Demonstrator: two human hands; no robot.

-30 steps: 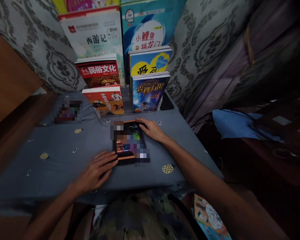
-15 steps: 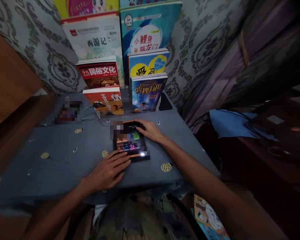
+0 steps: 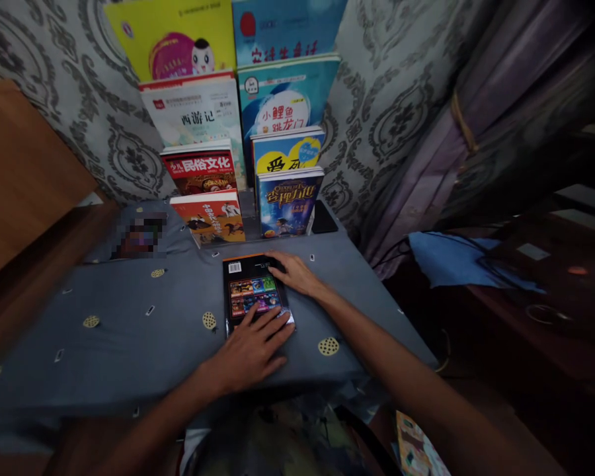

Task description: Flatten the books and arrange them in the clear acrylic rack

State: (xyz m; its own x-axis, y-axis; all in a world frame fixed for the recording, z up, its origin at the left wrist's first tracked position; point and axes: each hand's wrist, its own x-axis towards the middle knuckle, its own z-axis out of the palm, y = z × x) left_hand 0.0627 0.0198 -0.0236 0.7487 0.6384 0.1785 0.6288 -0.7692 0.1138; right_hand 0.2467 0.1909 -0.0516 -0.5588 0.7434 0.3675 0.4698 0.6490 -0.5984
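Note:
A book with a black back cover, a barcode and rows of small colourful pictures lies flat on the cloth-covered table. My left hand rests over its lower part, fingers spread and pointing away from me, hiding the bottom of the cover. At the book's upper right corner is my right hand. Its fingers stretch along the top edge, and the thumb touches the cover; neither hand lifts the book.
Behind the book, a tiered rack displays several upright books, among them a red-orange one and a blue one. A black flat object lies right of them. Wood panelling borders the left; a curtain hangs right.
My left hand has slid right and further up over the book's lower part. The right hand stays at the upper corner. The view has tilted up, showing more of the rear books.

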